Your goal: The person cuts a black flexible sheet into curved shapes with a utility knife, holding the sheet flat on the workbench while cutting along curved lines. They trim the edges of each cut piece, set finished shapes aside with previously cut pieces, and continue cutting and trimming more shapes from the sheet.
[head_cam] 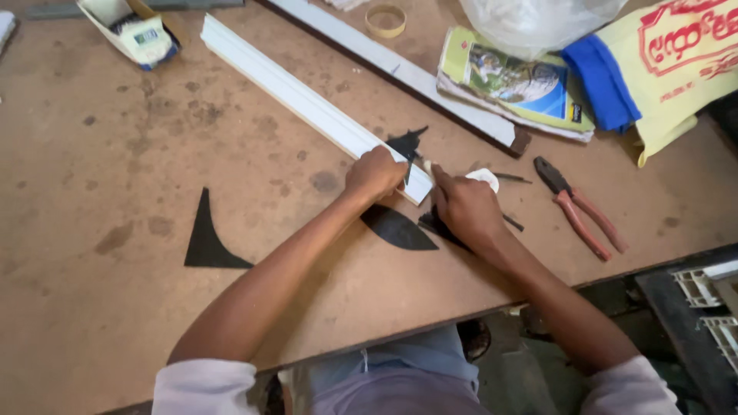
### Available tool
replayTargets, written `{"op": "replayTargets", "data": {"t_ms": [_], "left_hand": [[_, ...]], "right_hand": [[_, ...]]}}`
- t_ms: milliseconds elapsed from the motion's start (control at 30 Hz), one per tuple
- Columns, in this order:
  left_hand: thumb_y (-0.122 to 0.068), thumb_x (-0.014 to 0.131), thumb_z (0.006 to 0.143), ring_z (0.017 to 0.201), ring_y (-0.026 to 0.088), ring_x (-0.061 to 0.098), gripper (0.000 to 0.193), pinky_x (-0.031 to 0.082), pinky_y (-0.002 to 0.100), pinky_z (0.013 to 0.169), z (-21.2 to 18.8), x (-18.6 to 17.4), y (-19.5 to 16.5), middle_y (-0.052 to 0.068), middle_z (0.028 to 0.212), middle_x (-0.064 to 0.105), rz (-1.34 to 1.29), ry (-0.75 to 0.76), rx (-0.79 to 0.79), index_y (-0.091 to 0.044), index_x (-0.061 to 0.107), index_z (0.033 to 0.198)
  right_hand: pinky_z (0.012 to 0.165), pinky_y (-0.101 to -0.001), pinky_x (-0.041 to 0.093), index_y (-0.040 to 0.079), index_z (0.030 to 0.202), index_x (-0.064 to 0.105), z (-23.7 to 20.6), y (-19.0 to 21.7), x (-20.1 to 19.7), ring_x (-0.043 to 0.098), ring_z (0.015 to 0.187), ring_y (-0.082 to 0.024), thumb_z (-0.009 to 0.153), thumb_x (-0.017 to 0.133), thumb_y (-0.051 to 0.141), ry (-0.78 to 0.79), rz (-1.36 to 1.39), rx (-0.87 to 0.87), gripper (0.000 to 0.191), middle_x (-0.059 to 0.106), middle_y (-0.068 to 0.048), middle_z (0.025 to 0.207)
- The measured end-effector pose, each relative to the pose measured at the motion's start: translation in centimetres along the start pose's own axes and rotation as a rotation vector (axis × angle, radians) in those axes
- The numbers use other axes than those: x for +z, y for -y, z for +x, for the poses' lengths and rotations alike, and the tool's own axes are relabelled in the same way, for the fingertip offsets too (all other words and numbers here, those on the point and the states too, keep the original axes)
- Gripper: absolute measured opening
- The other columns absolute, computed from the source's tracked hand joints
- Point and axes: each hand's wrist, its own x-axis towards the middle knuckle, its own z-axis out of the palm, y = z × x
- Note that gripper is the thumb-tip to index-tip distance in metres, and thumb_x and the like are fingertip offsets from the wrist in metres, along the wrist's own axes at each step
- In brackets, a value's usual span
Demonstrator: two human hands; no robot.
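Observation:
A long white moulding strip (292, 91) lies diagonally across the brown worktable (100, 154). My left hand (374, 174) grips the strip near its near end. My right hand (466, 206) is at that same end, pinching a small pale thing against it; I cannot tell what it is. A small white scrap (486, 177) lies just past my right hand. Black cut-out pieces lie around: one pointed piece (407, 142) beyond the strip's end, a leaf-shaped one (397, 228) under my wrists, a curved triangle (206, 238) to the left.
Red-handled pliers (578, 206) lie right of my hands. A second long white strip with a dark edge (400, 71) runs behind. A booklet (519, 84), a yellow and blue bag (661, 61), a tape roll (385, 20) and a small open box (134, 32) sit at the back.

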Motion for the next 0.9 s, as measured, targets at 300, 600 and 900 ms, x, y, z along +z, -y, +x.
{"op": "replayTargets", "data": {"t_ms": [300,600,900], "left_hand": [[-0.032,0.065,0.080,0.088,0.037,0.073,0.028,0.057,0.047,0.082,0.6,-0.2,0.6,0.018,0.087,0.076,0.036,-0.047,0.025,-0.009,0.077,0.070],[-0.048,0.061,0.099,0.082,0.039,0.072,0.050,0.056,0.051,0.073,-1.0,-2.2,-2.5,0.021,0.085,0.073,0.266,-0.342,0.193,-0.002,0.075,0.085],[-0.041,0.066,0.093,0.108,0.040,0.061,0.039,0.051,0.053,0.086,-16.8,-13.2,12.4,0.018,0.107,0.073,0.665,-0.523,-0.013,-0.004,0.077,0.103]], "right_hand": [[0.061,-0.0419,0.050,0.004,0.138,0.067,-1.5,1.1,-4.3,0.065,0.066,-0.033,0.097,0.068,0.009,-0.269,0.180,0.100,0.041,0.066,-0.024,0.081],[0.056,-0.0246,0.041,0.010,0.138,0.067,-5.4,0.9,-2.9,0.046,0.062,-0.004,0.101,0.065,0.014,-0.186,0.629,0.523,0.037,0.056,0.002,0.068],[0.057,-0.0240,0.045,0.009,0.138,0.067,-9.7,0.4,-0.4,0.052,0.064,-0.006,0.096,0.071,0.015,-0.036,0.539,0.424,0.043,0.062,-0.001,0.072]]}}
